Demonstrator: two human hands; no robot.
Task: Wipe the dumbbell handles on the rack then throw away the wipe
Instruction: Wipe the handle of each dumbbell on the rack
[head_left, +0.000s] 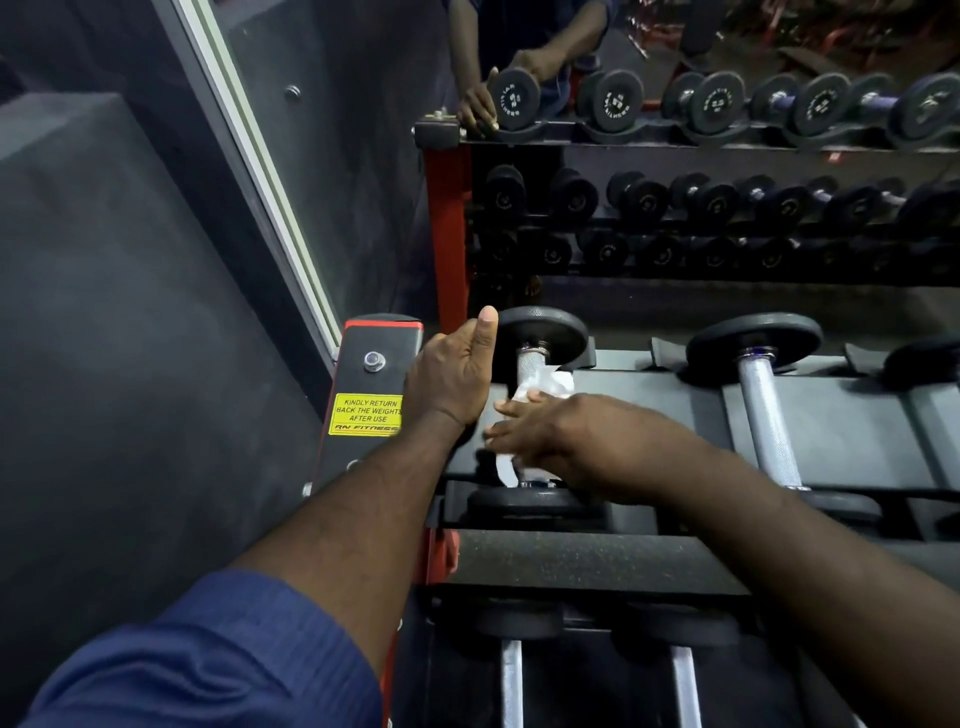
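The leftmost dumbbell (540, 332) lies on the top shelf of the rack (649, 395), its knurled handle pointing away from me. My right hand (566, 436) holds a white wipe (545, 379) wrapped round that handle, fingers over it. My left hand (452, 374) grips the left edge of the dumbbell's far plate, thumb straight up; its fingers are hidden behind the palm. A second dumbbell (763, 395) lies to the right with its handle bare. Part of the first handle is covered by the wipe and my right hand.
A mirror (727, 156) behind the rack reflects the rows of dumbbells and my arms. A yellow notice sticker (368, 414) sits on the red and black rack end post. A dark wall (130, 312) stands at left. Lower shelf handles (511, 680) show below.
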